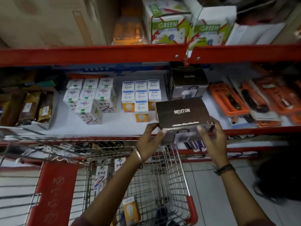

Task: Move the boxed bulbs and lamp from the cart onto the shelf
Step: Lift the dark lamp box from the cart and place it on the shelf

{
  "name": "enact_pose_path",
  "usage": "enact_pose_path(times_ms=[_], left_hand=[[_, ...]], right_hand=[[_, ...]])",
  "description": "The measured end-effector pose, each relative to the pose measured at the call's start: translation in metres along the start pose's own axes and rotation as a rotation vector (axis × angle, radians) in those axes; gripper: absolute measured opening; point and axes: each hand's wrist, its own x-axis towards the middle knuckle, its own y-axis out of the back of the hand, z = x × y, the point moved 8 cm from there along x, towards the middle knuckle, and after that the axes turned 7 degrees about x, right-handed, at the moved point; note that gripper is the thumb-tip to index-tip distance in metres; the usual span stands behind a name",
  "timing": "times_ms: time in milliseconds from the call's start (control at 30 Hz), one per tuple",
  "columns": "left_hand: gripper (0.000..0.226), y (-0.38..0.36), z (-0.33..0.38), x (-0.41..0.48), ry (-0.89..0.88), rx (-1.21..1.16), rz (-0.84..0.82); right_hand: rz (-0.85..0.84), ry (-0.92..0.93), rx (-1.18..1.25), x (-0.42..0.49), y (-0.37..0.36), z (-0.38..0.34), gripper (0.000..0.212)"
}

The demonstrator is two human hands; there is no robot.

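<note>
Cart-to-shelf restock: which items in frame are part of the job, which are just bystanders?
Job:
- dark Neuton box, held by left hand and right hand at the shelf edge
- boxed bulbs in the cart: orange bulb box, white bulb box

Bystanders:
- Green boxes on the upper shelf
- orange blister packs
- brown packets
- cardboard carton

You stand in a shop aisle, an electrical or hardware section by the look of its stock. Red metal shelving (97, 54) runs across in tiers, each filled with retail goods: rows of small white bulb boxes (91, 95), blue-topped bulb cartons (140, 93), two green-printed boxes (167, 28) above, and orange blister-packed tools (241, 98) to the right. A wire shopping cart (171, 185) with red trim sits below you on a pale tiled floor (211, 193).
</note>
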Motion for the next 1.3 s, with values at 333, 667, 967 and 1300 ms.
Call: enact_pose_path(times_ms=[333,667,967,1300], left_hand=[[0.049,-0.063,0.003,0.103,0.029,-0.054,-0.023],[0.056,-0.08,-0.006,0.111,0.072,-0.16,-0.103],[0.035,-0.007,-0.021,0.019,-0.173,-0.053,0.05],[0.025,0.057,-0.236,-0.096,0.306,0.135,0.04]], right_hand=[[0.094,-0.121,0.014,0.087,0.028,0.055,0.046],[0.157,-0.15,-0.225,0.097,0.037,0.067,0.063],[0.178,0.122,-0.457,0.003,-0.014,0.018,0.048],[-0.367,-0.12,-0.571,-0.141,-0.166,0.125,0.046]])
